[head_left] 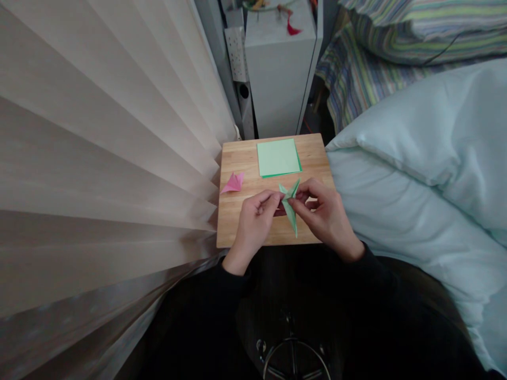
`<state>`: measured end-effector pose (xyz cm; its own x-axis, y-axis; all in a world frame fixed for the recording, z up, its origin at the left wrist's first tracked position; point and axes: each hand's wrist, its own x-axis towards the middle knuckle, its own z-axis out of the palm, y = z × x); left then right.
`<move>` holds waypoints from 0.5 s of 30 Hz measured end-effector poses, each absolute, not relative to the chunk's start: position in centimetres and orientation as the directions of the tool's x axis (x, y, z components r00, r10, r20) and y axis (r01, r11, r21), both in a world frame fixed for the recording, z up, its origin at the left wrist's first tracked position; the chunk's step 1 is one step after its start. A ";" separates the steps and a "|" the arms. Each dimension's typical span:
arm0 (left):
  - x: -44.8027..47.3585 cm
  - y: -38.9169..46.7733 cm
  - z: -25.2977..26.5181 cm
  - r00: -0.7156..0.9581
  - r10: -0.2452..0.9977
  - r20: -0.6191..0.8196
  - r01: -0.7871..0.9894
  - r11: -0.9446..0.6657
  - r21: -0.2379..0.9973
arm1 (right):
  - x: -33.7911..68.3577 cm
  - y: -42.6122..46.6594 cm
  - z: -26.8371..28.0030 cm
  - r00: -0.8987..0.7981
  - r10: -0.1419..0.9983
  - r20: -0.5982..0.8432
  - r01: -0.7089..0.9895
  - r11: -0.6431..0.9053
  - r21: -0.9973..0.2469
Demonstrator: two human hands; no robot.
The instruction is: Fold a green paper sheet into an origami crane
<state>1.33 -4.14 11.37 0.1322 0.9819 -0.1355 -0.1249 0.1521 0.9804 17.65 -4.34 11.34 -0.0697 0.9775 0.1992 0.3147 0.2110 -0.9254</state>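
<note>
Between my two hands is a light green origami crane, folded into narrow points, held above the wooden tabletop. My left hand pinches its left side between thumb and fingers. On the other side, the thumb and index finger of my right hand grip the crane near its middle. One long point hangs down toward me, and shorter points stick up at the top. A pink origami crane rests on the tabletop to the left of my left hand. Beyond my hands lies a stack of green square paper.
A pleated curtain runs along the left side of the table. To the right is a bed with a pale blue quilt and a striped pillow. Behind the table stands a white cabinet. A stool base shows below.
</note>
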 end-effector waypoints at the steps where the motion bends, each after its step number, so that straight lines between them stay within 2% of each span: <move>1: 1.4 -4.1 11.2 0.141 0.977 -0.162 -0.159 0.184 0.970 | 17.6 -4.4 11.4 -0.069 0.978 0.198 0.307 0.210 -0.928; 7: 1.4 -4.2 10.9 0.149 0.960 -0.238 -0.223 0.267 0.938 | 17.4 -4.5 11.3 -0.091 0.979 0.185 0.285 0.203 -0.937; 13: 1.4 -4.3 10.9 0.151 0.946 -0.288 -0.239 0.317 0.918 | 17.6 -4.2 11.0 -0.173 0.958 0.228 0.331 0.274 -0.903; 15: 1.6 -4.3 10.9 0.140 0.939 -0.315 -0.284 0.342 0.896 | 17.6 -4.2 10.9 -0.123 0.962 0.242 0.343 0.270 -0.899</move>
